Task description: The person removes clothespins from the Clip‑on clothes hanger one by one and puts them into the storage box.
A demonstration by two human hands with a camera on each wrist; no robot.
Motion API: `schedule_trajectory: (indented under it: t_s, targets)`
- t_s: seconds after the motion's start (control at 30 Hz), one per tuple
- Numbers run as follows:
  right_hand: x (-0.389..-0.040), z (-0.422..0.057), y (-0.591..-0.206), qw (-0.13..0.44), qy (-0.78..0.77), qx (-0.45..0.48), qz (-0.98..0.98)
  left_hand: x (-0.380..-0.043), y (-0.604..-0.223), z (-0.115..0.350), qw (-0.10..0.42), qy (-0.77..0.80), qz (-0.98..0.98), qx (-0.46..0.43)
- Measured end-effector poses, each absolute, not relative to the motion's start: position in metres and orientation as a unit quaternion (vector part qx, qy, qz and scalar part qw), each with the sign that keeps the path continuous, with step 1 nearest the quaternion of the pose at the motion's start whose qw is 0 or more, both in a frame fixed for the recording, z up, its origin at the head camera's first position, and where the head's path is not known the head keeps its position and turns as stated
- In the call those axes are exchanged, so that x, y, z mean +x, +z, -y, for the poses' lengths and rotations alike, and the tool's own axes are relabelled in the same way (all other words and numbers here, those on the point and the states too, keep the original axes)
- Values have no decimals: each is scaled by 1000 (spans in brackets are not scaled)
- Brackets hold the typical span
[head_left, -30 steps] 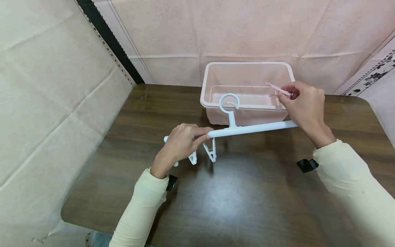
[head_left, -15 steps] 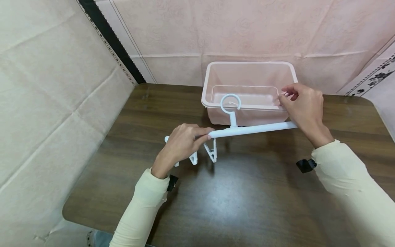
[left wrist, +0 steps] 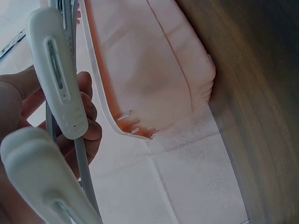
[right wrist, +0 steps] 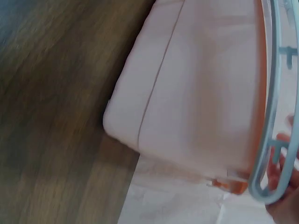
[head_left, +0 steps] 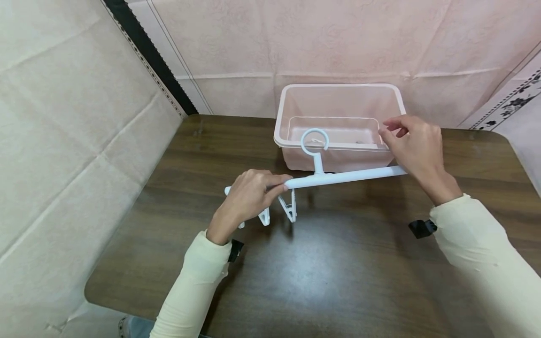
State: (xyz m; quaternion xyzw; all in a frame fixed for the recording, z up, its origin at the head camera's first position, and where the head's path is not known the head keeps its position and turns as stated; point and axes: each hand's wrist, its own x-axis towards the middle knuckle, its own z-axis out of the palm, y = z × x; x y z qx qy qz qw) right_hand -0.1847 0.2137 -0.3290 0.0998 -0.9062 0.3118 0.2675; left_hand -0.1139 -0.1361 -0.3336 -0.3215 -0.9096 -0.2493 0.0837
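Observation:
My left hand grips the bar of a pale blue clip hanger, whose round hook stands up in front of a pale pink plastic tub. White clips hang from the bar's left part; two clips appear large in the left wrist view beside the curled fingers. Over the tub's right end is my right hand, thumb and forefinger slightly apart, with nothing visible between them. The hanger's right end passes below that hand. In the right wrist view the slotted hanger end partly covers its fingers.
The tub stands at the back of a dark brown wooden table, against a pale patterned cloth. A small dark bit shows inside near its front wall. More pale cloth lies to the left.
One second ago my right thumb and fingers pinched a slim pink clip-like piece over the tub. It has left the fingers, which are now slightly parted. The left hand and hanger stay put.

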Motion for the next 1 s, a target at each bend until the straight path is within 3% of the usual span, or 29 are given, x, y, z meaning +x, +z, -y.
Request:
schedule_trajectory:
  t_s: [0.47,1.0]
  targets:
    - [-154,-232,-324,203,280,227,911,-112,-331,137,78,-251,907,-329]
    - [-120,-229,-315,185,232,332,895,-109,-321,134,70,-243,900,-354]
